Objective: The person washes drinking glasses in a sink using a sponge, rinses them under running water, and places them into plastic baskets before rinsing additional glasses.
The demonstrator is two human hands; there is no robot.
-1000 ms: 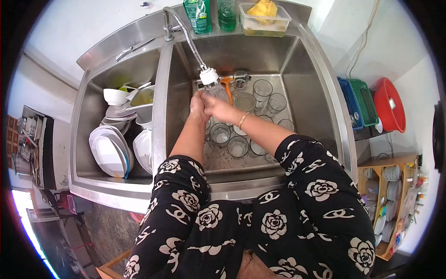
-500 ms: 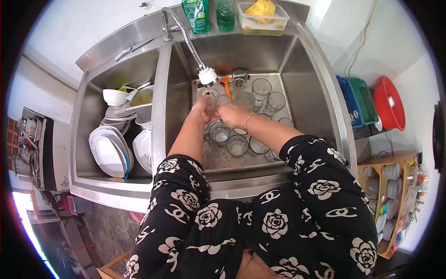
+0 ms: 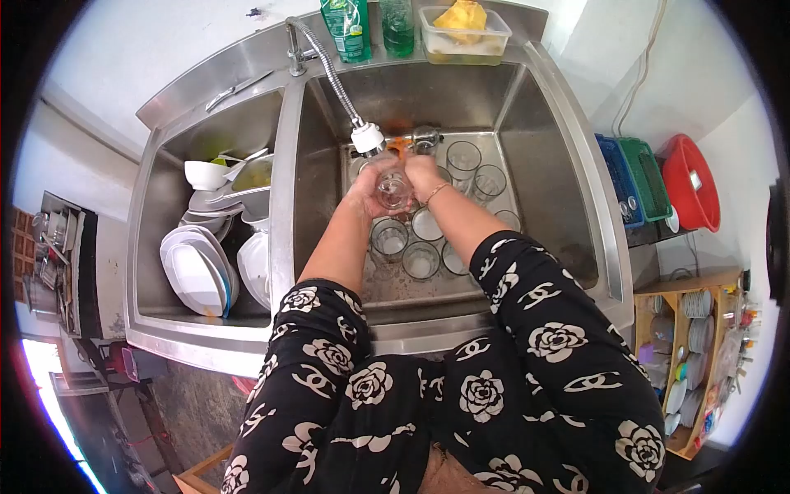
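Note:
Under the white faucet head, my left hand is wrapped round a clear drinking glass, with its round end turned toward me. My right hand closes on the far right side of the same glass, its fingertips partly hidden behind it. Water runs over the glass and hands. Just below, several glasses stand on the sink floor, among them a wet glass and another glass. An orange-handled item lies behind my hands, partly covered.
The left basin holds stacked white plates and a white bowl. On the back ledge stand a green pouch, a green bottle and a plastic container. A knife lies left of the faucet. Baskets and a red basin stand right.
The glass has tilted so its round end faces me, and both hands have shifted with it. My right forearm has swung inward to the left and the right hand sits slightly farther back.

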